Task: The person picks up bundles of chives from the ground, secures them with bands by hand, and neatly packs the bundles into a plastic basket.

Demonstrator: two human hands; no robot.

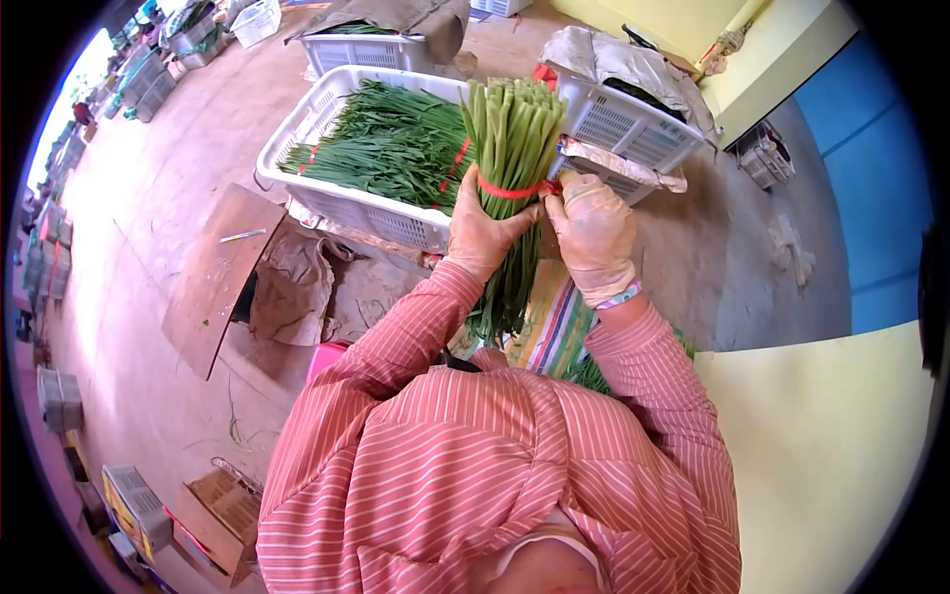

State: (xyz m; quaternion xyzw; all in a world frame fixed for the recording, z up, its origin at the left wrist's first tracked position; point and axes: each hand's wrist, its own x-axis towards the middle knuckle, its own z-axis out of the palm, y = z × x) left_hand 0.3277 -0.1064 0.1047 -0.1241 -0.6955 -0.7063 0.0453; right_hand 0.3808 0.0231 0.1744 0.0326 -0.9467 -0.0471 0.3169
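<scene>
A thick bundle of green stalks stands upright before me, pale cut ends up and dark leaves hanging down. A red band runs around it. My left hand is wrapped round the bundle just below the band. On the right side, my gloved right hand pinches the end of the red band against the bundle. Behind the bundle, a white crate holds more green bundles with red bands.
Covered white crates stand at the back and back right. A wooden board lies at the left beside crumpled brown paper. A striped sack is below the bundle. A yellow wall stands at the right.
</scene>
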